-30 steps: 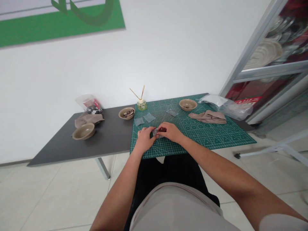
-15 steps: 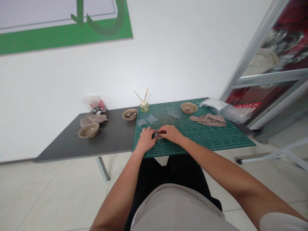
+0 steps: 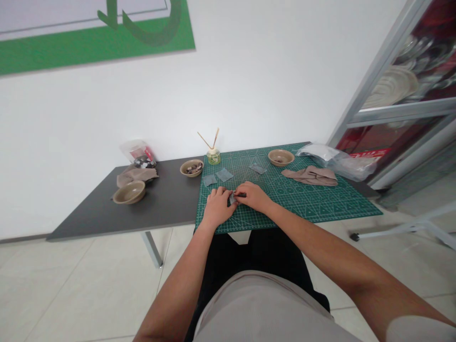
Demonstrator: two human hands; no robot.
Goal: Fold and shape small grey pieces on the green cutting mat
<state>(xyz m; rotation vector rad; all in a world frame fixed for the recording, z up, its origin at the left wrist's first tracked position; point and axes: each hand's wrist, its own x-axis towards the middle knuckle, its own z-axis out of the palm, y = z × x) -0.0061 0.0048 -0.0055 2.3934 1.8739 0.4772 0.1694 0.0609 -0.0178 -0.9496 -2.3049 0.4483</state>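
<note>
The left hand (image 3: 219,207) and the right hand (image 3: 251,196) are close together on the near part of the green cutting mat (image 3: 320,202). Between them is a small clear pouch (image 3: 232,199). Both hands pinch it with the fingertips, the left one from the left side and the right one from the right side. The other fingers are curled. At the right fingertips there is something small and dark, but it is too small to tell what it is. The pouch is low over the mat, near its front left corner.

Just behind the hands, three flat grey squares lie on the mat: two (image 3: 217,177) side by side at the left and one (image 3: 257,168) further right. At the back edge of the mat stand a little diffuser bottle (image 3: 213,156) with sticks and a beige bowl (image 3: 281,157). Right of this bowl lie a beige cloth (image 3: 310,175) and a clear plastic bag (image 3: 338,159).

The mat covers the right part of a dark grey table (image 3: 156,209). On the bare left part are a bowl with dark pieces (image 3: 191,167), an empty-looking bowl (image 3: 130,192), a second beige cloth (image 3: 137,175) and a small packet (image 3: 137,152).
</note>
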